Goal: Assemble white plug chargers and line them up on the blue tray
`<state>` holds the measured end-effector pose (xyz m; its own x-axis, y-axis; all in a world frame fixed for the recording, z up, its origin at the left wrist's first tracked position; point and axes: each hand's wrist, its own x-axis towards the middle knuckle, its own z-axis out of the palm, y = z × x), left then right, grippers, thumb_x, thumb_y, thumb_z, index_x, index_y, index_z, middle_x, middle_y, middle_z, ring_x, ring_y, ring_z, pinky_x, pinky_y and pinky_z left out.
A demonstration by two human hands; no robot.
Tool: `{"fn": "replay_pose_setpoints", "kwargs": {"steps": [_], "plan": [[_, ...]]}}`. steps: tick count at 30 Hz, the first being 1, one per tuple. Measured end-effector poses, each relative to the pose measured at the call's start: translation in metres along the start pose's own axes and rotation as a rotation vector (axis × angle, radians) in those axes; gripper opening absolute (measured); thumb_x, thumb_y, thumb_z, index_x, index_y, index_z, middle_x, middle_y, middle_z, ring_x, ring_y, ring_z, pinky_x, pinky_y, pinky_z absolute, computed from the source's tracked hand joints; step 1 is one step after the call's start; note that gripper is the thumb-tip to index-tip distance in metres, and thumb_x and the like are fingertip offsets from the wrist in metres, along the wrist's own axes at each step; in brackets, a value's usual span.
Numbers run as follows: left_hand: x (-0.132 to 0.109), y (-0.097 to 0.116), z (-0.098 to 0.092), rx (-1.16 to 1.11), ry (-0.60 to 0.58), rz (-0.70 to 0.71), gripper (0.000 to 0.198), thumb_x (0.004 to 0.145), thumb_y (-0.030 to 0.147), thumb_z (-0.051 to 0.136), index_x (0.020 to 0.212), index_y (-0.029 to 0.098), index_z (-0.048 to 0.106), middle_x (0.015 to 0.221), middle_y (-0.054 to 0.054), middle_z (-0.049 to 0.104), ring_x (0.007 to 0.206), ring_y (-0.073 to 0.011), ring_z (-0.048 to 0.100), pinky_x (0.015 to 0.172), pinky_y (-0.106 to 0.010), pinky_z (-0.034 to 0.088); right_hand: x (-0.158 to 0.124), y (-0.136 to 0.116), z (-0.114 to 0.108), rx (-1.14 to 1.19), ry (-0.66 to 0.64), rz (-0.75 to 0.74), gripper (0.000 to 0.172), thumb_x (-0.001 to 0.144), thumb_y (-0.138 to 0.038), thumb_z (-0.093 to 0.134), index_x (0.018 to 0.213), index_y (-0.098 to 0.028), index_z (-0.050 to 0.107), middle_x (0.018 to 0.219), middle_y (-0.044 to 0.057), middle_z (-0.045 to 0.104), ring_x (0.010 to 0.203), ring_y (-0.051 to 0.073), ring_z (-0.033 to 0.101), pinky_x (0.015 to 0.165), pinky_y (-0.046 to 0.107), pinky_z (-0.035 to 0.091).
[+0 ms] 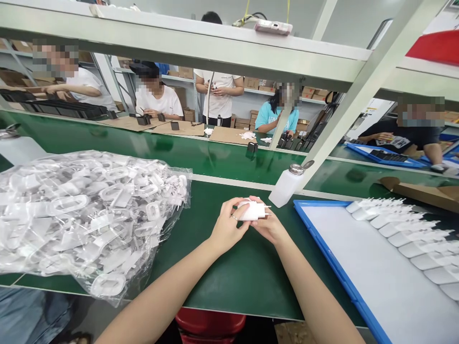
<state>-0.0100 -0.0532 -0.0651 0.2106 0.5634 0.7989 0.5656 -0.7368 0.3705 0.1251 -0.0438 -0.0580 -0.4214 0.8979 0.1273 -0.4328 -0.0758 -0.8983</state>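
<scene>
White two-pin power adapter (251, 210), held over the green workbench (244, 286).
Left hand (226, 225) and right hand (268, 226) pinch it between fingers and thumbs, pins pointing right; a clear bag (89, 220) of white plastic parts lies left, a blue-rimmed tray (322, 248) of adapters right.

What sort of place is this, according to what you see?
Probably an electronics factory assembly line: a long green workbench, a large clear bag of white plastic parts, white plug chargers lined up on a blue-rimmed tray, and other workers seated nearby.
</scene>
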Motion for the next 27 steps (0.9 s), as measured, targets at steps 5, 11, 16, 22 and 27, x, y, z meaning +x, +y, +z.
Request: {"fn": "replay_pose_setpoints", "kwargs": {"steps": [5,11,16,22,27], "plan": [[0.000,0.003,0.000,0.000,0.005,0.014,0.033,0.066,0.017,0.047,0.098,0.021,0.042,0.101,-0.007,0.038,0.091,-0.0163,0.038,0.066,-0.027,0.042,-0.001,-0.002,-0.001,-0.075,0.004,-0.008,0.055,0.048,-0.014,0.059,0.098,-0.029,0.041,0.112,-0.001,0.041,0.101,0.018,0.039,0.082,0.035,0.033],[0.000,0.001,-0.001,-0.124,-0.117,-0.106,0.037,0.067,0.018,0.045,0.104,0.024,0.041,0.103,-0.005,0.042,0.097,-0.0187,0.035,0.076,-0.034,0.037,-0.001,-0.001,0.001,-0.394,0.072,-0.015,0.058,0.054,-0.027,0.057,0.107,-0.025,0.033,0.103,0.003,0.046,0.092,0.018,0.045,0.078,0.033,0.036],[0.006,-0.005,-0.002,-0.705,-0.325,-0.563,0.037,0.071,0.026,0.039,0.108,0.024,0.038,0.107,-0.004,0.043,0.094,-0.0167,0.042,0.076,-0.031,0.038,-0.002,0.003,0.004,-0.949,0.214,-0.153,0.041,0.067,-0.034,0.044,0.106,-0.021,0.038,0.081,0.002,0.048,0.071,0.015,0.048,0.067,0.031,0.040],[0.011,-0.004,-0.005,-1.119,-0.208,-0.906,0.036,0.074,0.033,0.032,0.107,0.020,0.037,0.098,-0.006,0.049,0.077,-0.0146,0.050,0.057,-0.025,0.042,-0.008,-0.001,0.023,-1.368,0.288,-0.208,0.065,0.056,-0.040,0.055,0.111,-0.018,0.029,0.090,0.006,0.045,0.069,0.016,0.047,0.055,0.030,0.042],[0.006,0.006,-0.011,-0.692,-0.027,-0.643,0.026,0.074,0.033,0.032,0.092,0.020,0.046,0.090,-0.003,0.050,0.074,-0.0113,0.047,0.059,-0.022,0.039,-0.016,-0.003,0.041,-1.628,0.412,-0.356,0.048,0.057,-0.042,0.053,0.094,-0.016,0.042,0.075,0.006,0.050,0.060,0.017,0.049,0.046,0.027,0.038]]}}
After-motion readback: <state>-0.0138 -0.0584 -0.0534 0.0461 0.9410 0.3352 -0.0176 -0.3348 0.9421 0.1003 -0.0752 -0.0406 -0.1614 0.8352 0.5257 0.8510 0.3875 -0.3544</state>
